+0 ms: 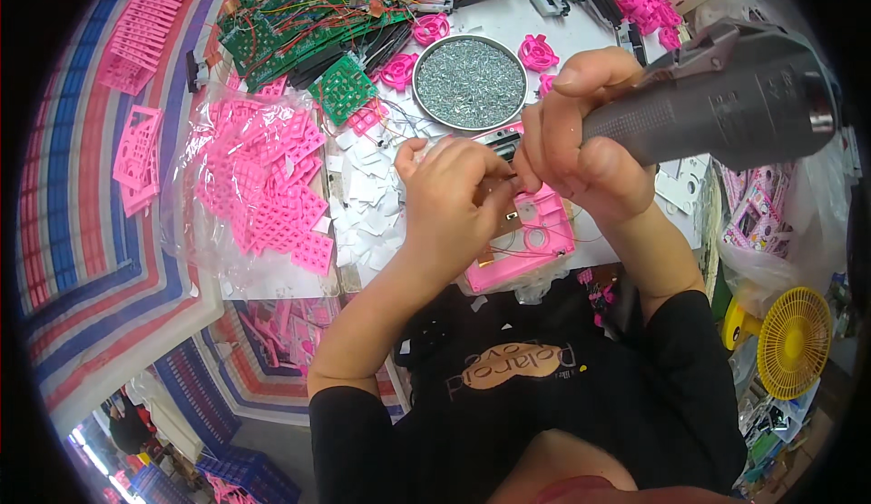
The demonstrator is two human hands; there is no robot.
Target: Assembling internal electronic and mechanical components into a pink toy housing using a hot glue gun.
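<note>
Pink plastic casing (535, 236) under left hand (449, 205), right hand (581, 146) gripping grey screwdriver (717, 96)

Left hand (449, 205) covers top of pink casing (531, 245); screwdriver (717, 96) tip hidden behind fingers.

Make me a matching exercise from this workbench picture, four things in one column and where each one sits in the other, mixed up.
Things:
1. round metal dish of screws
2. grey power screwdriver
3. clear bag of pink plastic grids
4. yellow round fan

Places:
A. far right, below the bench
B. left of the hands
C. behind the hands, centre
D. in the right hand

Pairs: 1-C, 2-D, 3-B, 4-A
</note>
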